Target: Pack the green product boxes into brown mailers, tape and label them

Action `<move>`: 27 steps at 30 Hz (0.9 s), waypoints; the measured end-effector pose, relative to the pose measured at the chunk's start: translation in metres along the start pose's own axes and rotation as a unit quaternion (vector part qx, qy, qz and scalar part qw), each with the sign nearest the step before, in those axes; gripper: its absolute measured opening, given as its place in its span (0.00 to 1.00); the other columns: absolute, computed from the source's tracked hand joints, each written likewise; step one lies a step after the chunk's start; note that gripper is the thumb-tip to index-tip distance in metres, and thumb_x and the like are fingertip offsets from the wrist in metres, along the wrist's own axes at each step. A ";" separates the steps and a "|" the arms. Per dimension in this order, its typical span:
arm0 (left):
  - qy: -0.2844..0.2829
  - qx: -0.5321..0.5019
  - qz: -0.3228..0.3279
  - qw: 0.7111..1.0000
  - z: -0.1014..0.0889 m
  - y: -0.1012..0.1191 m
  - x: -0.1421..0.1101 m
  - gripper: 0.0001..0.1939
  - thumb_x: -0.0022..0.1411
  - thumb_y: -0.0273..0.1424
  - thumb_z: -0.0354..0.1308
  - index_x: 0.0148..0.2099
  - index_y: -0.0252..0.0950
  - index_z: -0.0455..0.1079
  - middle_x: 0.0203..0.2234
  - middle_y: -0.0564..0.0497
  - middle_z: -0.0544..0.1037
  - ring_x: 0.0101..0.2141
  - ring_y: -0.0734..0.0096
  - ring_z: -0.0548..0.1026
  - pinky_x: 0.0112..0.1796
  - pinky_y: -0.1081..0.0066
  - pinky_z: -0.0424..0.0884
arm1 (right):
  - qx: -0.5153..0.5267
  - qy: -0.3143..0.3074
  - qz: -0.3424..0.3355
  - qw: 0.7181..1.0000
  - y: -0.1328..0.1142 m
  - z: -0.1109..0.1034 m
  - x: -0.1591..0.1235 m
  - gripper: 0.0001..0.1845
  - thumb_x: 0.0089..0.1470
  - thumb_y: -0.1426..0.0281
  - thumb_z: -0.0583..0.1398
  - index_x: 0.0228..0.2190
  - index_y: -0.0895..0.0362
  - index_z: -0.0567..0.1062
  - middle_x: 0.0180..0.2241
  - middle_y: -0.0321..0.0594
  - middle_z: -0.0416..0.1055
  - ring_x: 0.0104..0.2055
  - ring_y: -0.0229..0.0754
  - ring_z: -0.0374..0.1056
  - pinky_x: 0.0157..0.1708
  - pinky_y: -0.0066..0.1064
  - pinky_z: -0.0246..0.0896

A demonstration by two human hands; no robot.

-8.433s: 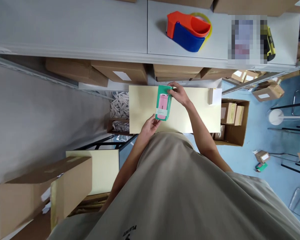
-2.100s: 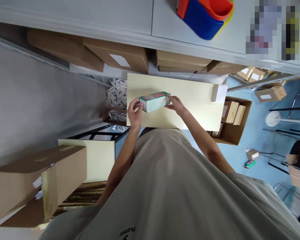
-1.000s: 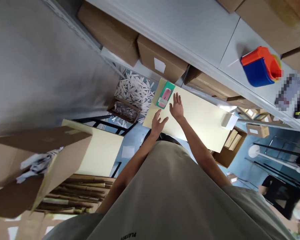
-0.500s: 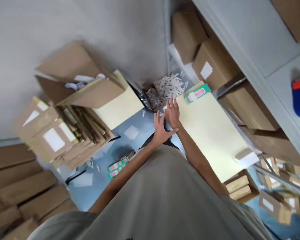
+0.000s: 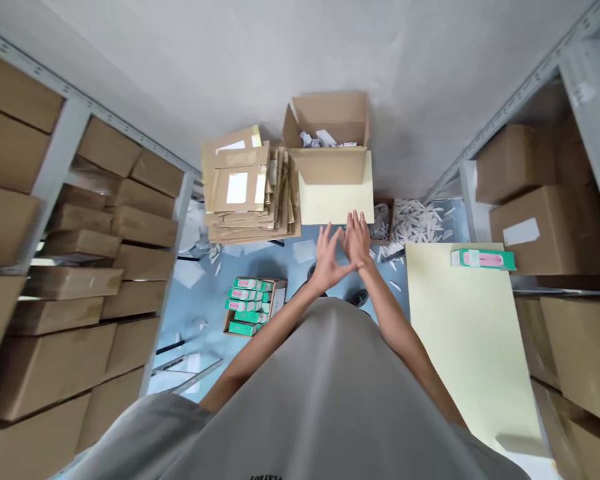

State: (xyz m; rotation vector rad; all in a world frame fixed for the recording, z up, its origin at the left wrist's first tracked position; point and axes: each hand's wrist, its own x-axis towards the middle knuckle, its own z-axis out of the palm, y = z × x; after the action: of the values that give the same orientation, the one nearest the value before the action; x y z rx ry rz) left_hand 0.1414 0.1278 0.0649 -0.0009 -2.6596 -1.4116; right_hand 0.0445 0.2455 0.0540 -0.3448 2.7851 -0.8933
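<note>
Centre, left hand (image 5: 327, 261) and right hand (image 5: 358, 241) are spread, empty; right, green box (image 5: 483, 259) is laid flat, presumably for stability.

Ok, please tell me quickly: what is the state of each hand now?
Left hand: open, thumb spread wide, holding nothing.
Right hand: open, fingers extended, holding nothing.

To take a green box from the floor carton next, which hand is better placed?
Probably the left hand: it appears empty and is nearer to the carton, which lies on that side. The right hand is farther.
</note>
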 end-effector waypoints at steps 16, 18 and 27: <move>0.356 -0.473 -0.424 0.685 -0.230 -0.224 0.114 0.06 0.74 0.25 0.68 0.42 0.35 0.75 0.35 0.49 0.82 0.34 0.74 0.82 0.42 0.75 0.80 | 0.096 -0.088 -0.039 0.991 -0.183 0.088 0.089 0.17 0.75 0.70 0.62 0.60 0.54 0.84 0.55 0.46 0.88 0.60 0.49 0.85 0.65 0.38 0.75; 0.353 -0.480 -0.428 0.679 -0.235 -0.233 0.119 0.07 0.73 0.26 0.69 0.41 0.35 0.75 0.33 0.50 0.82 0.33 0.75 0.81 0.41 0.76 0.80 | 0.093 -0.075 -0.019 0.993 -0.191 0.095 0.095 0.17 0.75 0.71 0.62 0.59 0.54 0.84 0.55 0.45 0.88 0.60 0.48 0.85 0.65 0.38 0.75; 0.311 -0.505 -0.343 0.728 -0.268 -0.239 0.117 0.17 0.67 0.31 0.77 0.38 0.38 0.69 0.33 0.54 0.83 0.36 0.77 0.83 0.47 0.74 0.81 | 0.145 -0.007 -0.001 0.989 -0.223 0.092 0.113 0.15 0.73 0.67 0.62 0.53 0.54 0.87 0.53 0.46 0.89 0.56 0.50 0.86 0.63 0.41 0.79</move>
State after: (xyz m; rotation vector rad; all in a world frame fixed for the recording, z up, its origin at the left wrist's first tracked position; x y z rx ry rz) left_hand 0.0414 -0.2348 0.0303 1.1851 -1.1003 -2.3091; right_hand -0.0039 -0.0122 0.0989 -0.3032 2.5902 -1.2681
